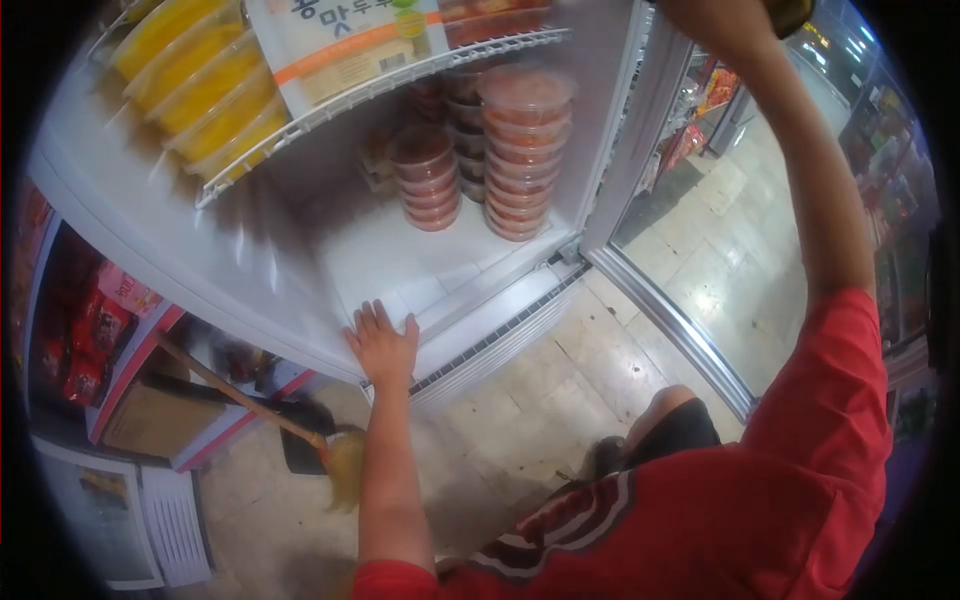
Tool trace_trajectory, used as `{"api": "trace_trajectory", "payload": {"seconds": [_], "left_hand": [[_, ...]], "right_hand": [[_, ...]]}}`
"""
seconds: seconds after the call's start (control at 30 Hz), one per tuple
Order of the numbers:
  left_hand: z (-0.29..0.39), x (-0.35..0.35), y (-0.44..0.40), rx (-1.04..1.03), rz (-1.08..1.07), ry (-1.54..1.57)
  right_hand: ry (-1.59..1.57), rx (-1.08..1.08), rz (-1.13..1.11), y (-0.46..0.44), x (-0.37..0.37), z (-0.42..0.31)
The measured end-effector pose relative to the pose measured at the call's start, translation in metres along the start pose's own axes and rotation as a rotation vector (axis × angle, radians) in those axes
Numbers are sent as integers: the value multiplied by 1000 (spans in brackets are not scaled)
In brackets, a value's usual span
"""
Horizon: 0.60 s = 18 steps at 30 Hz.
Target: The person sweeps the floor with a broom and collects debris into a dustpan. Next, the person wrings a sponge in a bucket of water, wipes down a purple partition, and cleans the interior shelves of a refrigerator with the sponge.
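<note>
My left hand point(383, 348) lies flat with fingers spread on the front part of the white floor of an open refrigerator point(365, 250). Beyond its fingertips stand stacks of round clear tubs with reddish food: a tall stack point(525, 150), a shorter stack point(427, 180) to its left, and more behind them. My right hand point(715, 22) is raised at the top edge of the view, by the glass door point(690, 330). Its fingers are cut off by the frame, so their hold is hidden. Beside it shows a dark, gold-tinted object point(790, 14) whose kind I cannot make out.
Overhead, a white wire shelf point(400, 85) bears yellow-filled tubs point(200, 80) and a white-and-orange package point(345, 50). A broom point(345, 465) leans against a low shelf with red packets point(95, 335) at left. The door stands open over the tiled floor point(540, 390).
</note>
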State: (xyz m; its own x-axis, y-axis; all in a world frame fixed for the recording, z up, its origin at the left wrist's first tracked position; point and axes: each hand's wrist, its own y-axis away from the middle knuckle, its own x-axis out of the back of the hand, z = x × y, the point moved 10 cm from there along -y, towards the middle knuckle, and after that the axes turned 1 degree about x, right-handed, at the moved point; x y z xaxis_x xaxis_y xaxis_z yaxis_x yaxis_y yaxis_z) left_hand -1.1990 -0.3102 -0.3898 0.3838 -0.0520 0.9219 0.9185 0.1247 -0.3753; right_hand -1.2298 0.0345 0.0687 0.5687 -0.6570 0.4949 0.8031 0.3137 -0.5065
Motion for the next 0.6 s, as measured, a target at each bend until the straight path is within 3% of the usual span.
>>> {"api": "trace_trajectory", "payload": {"seconds": [0.03,0.13,0.2,0.3,0.33,0.37,0.43,0.47,0.5,0.53,0.57,0.6], "left_hand": [[0,2,-3,5,8,3],[1,7,-9,17,14,20],[-2,1,8,6,-20,15],[-3,3,0,10,15,38],[-4,6,-4,22,37,45],[-2,7,-5,22,33,45],[-4,5,-1,11,-6,26],[-5,3,-1,7,-18,24],[-4,4,-3,3,-5,21],[-2,4,-3,2,3,22],[-1,5,-2,6,14,22],[1,3,-2,-1,-6,21]], "right_hand": [[54,53,-29,-1,-4,-3],[-123,389,492,46,-43,-66],[-400,363,211,77,-120,-111],[-666,170,-340,147,-177,-198],[-784,125,-217,185,-264,-247],[-1465,-116,-310,205,-272,-258],[-2154,-384,-410,210,-263,-268],[-2122,-319,-531,200,-258,-257],[-1791,45,-334,170,-215,-221],[-1183,294,-3,147,-168,-182],[-768,350,328,133,-124,-142],[-181,273,91,104,-104,-101]]}}
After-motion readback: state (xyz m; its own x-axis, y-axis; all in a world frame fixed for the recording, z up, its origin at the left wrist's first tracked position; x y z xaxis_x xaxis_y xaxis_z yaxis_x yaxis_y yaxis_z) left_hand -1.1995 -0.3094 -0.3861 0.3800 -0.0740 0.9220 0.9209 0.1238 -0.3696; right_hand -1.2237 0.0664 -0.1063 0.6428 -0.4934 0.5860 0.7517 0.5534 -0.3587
